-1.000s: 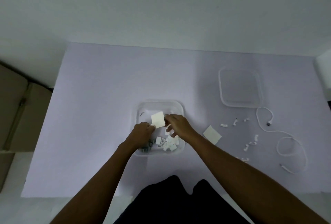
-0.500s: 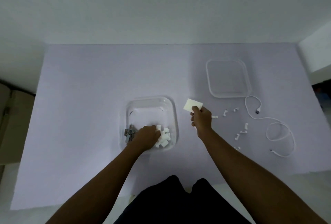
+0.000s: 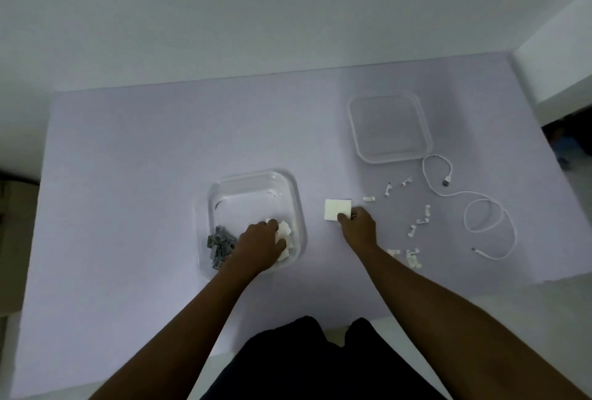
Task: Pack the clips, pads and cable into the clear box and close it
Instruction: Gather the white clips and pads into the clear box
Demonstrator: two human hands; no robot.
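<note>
The clear box [image 3: 297,207] is seen lidless and mouth-up on the table [image 3: 144,159] before the person, its longer side running away from them, with grey clips [image 3: 219,246] at its near left and white pads [image 3: 284,228] at its near right. The left hand [image 3: 259,244] is curled over those pads; whether any is gripped cannot be told. A square pad sheet [image 3: 336,207] is pinched at its near corner by the right hand [image 3: 358,230], just right of the box, while the lid [image 3: 389,127], white clips [image 3: 416,223] and cable [image 3: 487,210] are left further right.

Plain indoor room, kind unclear, dim light, bare white wall [image 3: 288,9], table [image 3: 128,143] under pale lilac cover, white ledge [image 3: 560,79] at right.
</note>
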